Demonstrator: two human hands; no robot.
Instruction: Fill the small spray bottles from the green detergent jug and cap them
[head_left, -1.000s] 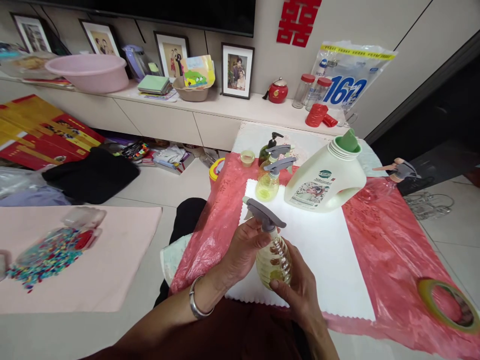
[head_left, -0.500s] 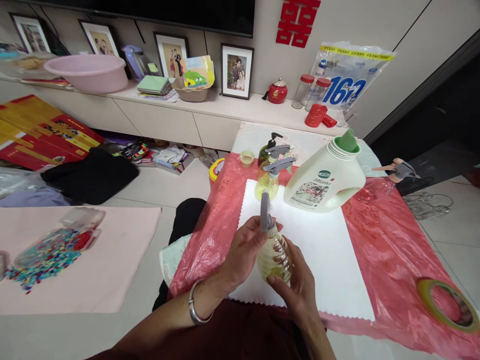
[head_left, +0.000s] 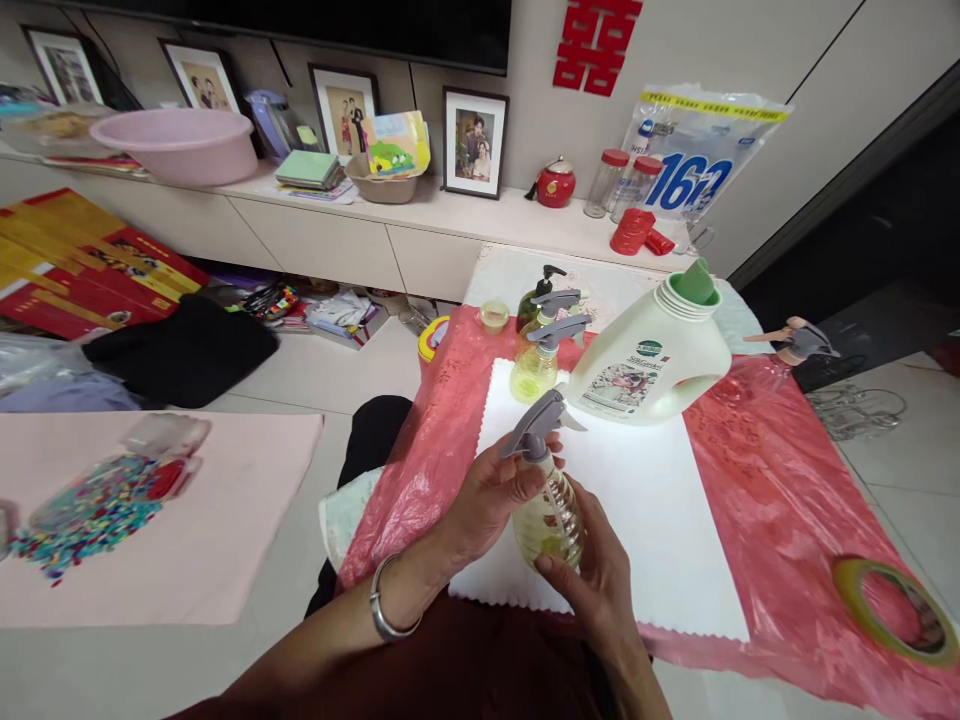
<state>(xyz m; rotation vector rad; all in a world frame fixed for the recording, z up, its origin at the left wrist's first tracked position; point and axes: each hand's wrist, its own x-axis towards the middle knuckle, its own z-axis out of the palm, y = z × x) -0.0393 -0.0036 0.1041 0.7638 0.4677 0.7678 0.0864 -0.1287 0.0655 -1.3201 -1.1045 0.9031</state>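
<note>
A clear ribbed spray bottle (head_left: 541,520) with a grey trigger head stands tilted slightly between my hands, a little yellowish liquid in its bottom. My left hand (head_left: 491,490) is closed around its neck, just below the trigger head (head_left: 538,420). Around the bottle's body my right hand (head_left: 596,560) is wrapped, thumb near the base. Beyond them a second spray bottle (head_left: 534,372) with yellow liquid sits on the white sheet (head_left: 660,520). To its right is a large pale detergent jug (head_left: 652,350) with a green piece in its open mouth (head_left: 694,285).
Red plastic film (head_left: 772,480) covers the table under the sheet. A tape roll (head_left: 896,610) lies at right, near another spray bottle (head_left: 780,360). Behind stand a pump bottle (head_left: 531,305) and a small cup (head_left: 493,317). Colourful bits (head_left: 97,525) lie on a pink surface at left.
The grey trigger head has turned on the bottle, its nozzle swinging from facing me toward the right. My left hand's fingers have shifted at the neck; my right hand keeps its hold.
</note>
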